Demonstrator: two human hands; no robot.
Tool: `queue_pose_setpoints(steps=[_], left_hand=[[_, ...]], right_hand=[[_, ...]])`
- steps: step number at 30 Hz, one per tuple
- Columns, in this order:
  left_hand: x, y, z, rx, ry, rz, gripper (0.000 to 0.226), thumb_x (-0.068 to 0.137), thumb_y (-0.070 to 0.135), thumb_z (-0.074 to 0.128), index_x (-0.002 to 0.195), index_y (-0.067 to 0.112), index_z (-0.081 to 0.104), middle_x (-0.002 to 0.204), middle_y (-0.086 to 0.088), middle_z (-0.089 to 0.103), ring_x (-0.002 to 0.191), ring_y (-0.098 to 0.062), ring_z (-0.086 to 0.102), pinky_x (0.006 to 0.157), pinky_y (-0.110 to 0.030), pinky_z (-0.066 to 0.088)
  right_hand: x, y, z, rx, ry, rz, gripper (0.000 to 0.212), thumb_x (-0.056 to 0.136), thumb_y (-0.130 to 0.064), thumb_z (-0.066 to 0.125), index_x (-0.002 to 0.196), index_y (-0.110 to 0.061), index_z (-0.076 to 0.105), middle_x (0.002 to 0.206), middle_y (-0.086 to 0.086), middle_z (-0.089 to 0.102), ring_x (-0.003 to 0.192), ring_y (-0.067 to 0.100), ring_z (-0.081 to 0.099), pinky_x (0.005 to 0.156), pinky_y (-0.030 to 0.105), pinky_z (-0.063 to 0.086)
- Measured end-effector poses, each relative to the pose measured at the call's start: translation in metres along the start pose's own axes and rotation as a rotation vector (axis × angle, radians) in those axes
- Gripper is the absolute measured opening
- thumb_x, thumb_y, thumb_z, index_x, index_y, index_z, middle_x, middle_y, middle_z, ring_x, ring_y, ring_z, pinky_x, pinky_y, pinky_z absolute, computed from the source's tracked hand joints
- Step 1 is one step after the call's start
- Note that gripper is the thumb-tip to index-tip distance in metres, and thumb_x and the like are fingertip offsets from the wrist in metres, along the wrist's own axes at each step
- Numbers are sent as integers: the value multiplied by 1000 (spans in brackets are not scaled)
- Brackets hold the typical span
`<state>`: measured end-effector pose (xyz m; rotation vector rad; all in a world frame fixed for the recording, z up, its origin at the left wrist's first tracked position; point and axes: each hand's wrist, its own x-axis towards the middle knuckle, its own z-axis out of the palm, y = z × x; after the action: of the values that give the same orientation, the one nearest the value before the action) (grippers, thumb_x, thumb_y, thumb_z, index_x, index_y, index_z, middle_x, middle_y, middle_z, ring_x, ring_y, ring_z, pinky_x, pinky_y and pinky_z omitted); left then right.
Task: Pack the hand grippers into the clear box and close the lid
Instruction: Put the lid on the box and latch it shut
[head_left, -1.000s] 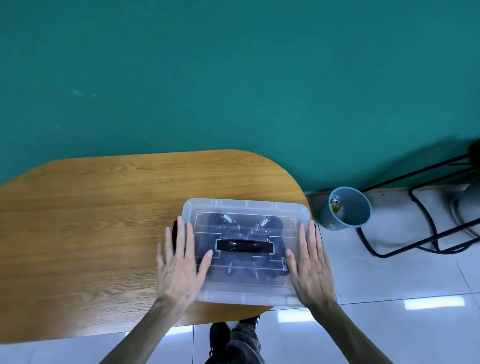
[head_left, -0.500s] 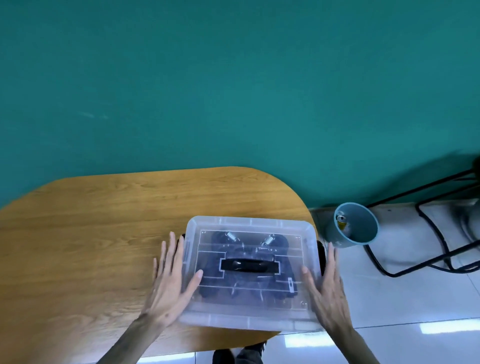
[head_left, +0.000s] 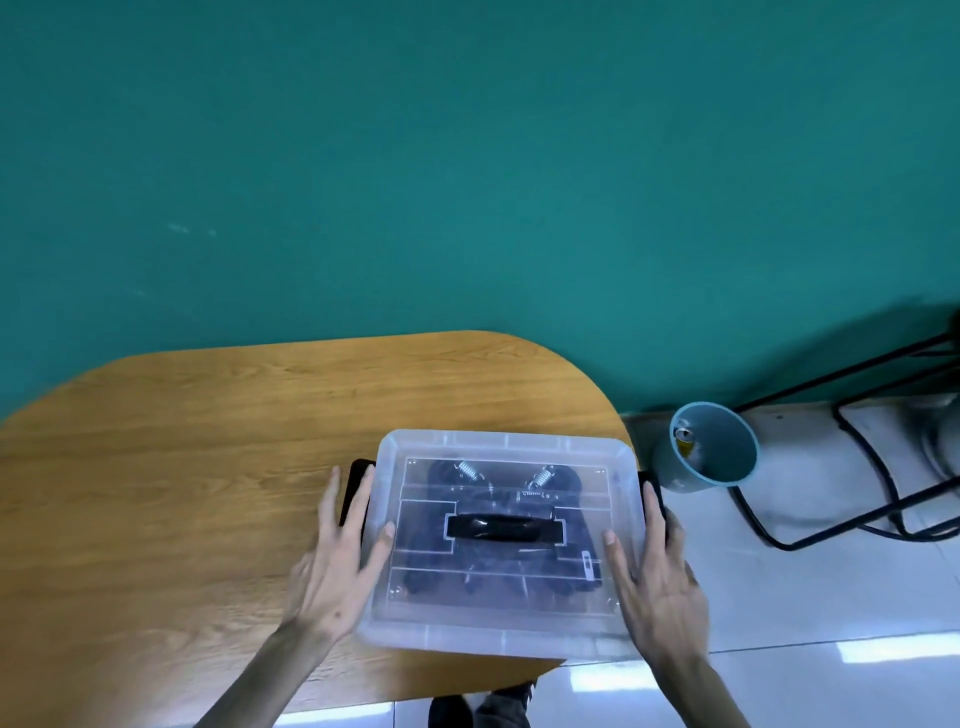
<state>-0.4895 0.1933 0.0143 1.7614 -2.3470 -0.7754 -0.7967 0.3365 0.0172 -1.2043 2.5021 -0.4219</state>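
Observation:
The clear box (head_left: 504, 631) stands at the right front corner of the wooden table (head_left: 208, 467), its lid (head_left: 506, 447) on top with a black handle (head_left: 504, 527) in the middle. Dark hand grippers (head_left: 467, 475) with metal springs show through the lid. My left hand (head_left: 337, 566) lies against the box's left side, fingers straight over the black left latch (head_left: 356, 483), thumb on the lid. On the right side my right hand (head_left: 657, 587) does the same, fingers reaching the black right latch (head_left: 652, 480).
A teal wall stands behind the table. A blue bucket (head_left: 711, 447) with a can inside sits on the tiled floor to the right, beside a black metal frame (head_left: 857, 467). My shoes (head_left: 483, 706) show below the table edge.
Both hands slid off the lid's top outward to the box's two sides, onto the black latches. The view tilted up a little.

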Motion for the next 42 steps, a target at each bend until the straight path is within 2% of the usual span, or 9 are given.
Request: queue_pose_setpoints(steps=[3,6,9,11,16,21,27,33,42], left_hand=[[3,14,-1,73,35,12,67,97,62,26,152,51,-11,164,5,-24,44,-10,55,28,-17,37],[5,31,-1,110,48,-3,68,96,68,24,154,50,-7,162,8,-31,86,-24,69,31,-13,33],[4,41,7,129,39,-49,74,90,78,22,152,53,-10,159,11,-35,119,-36,56,45,-16,44],[3,46,12,178,42,-56,79,86,85,17,152,52,-13,159,9,-36,108,-32,52,49,-23,53],[2,54,19,300,41,-97,89,81,89,13,154,45,-13,162,2,-31,86,-25,41,48,-27,51],[1,56,21,351,61,-121,85,85,84,11,157,40,-3,165,0,-23,78,-26,38,52,-27,35],[0,56,20,356,74,-111,83,88,80,13,158,38,2,166,0,-19,76,-24,35,58,-30,31],[1,53,24,365,69,-90,81,88,80,9,156,40,-8,163,3,-30,84,-25,38,66,-34,46],[1,52,27,379,109,-54,78,92,76,13,158,37,-4,165,-1,-23,80,-26,39,60,-34,43]], right_hand=[[-1,-13,-2,-107,9,-18,78,90,-65,31,157,-39,1,159,8,26,94,38,68,59,43,56],[-1,-19,1,-136,2,7,79,89,-66,34,158,-36,6,162,9,22,98,40,64,59,45,56],[-1,-25,11,-173,52,31,77,92,-64,43,157,-33,16,161,14,22,92,42,58,65,47,54],[-1,-31,19,-225,84,37,76,94,-68,38,158,-32,19,163,12,18,90,41,54,71,47,51],[0,-42,25,-300,89,62,81,89,-73,29,158,-36,11,167,12,8,97,43,47,74,47,45],[0,-43,26,-350,79,38,73,93,-68,22,158,-39,2,167,14,0,102,44,44,74,46,43],[-1,-44,27,-336,93,-2,66,96,-62,25,157,-43,7,167,9,-7,105,47,43,75,48,41],[-3,-44,26,-326,142,-19,66,98,-59,28,157,-41,5,167,14,-7,103,49,45,73,49,42],[-3,-43,29,-323,161,-17,65,99,-60,29,157,-41,6,167,14,-4,102,48,45,75,50,40]])
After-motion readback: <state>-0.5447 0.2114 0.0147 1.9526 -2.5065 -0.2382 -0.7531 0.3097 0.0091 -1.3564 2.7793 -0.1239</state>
